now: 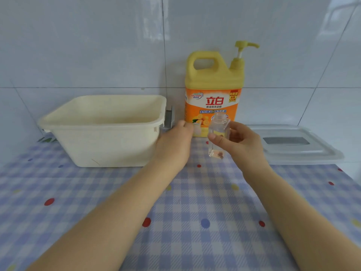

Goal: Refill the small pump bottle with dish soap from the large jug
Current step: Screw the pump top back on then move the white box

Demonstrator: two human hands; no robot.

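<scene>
Two hands up | right hand (237,141) grips small bottle (217,136) — uncapped | left hand (175,142) fist-curled, contents unclear — beside jug (214,89)

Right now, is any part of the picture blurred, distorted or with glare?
Head view: the left hand looks slightly motion-blurred; wide-angle bending tilts the wall tiles' joints at the edges; soft window glare lies on the upper right tiles; the small clear bottle is faint.

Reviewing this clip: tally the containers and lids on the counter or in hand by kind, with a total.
Jugs: 1, the yellow jug with a pump, by the wall.
Small bottles: 1, the clear bottle, uncapped, held in the right hand.
Tubs: 1, the cream tub.
Lids: 1, the clear lid lying flat at right.
Total: 4
</scene>
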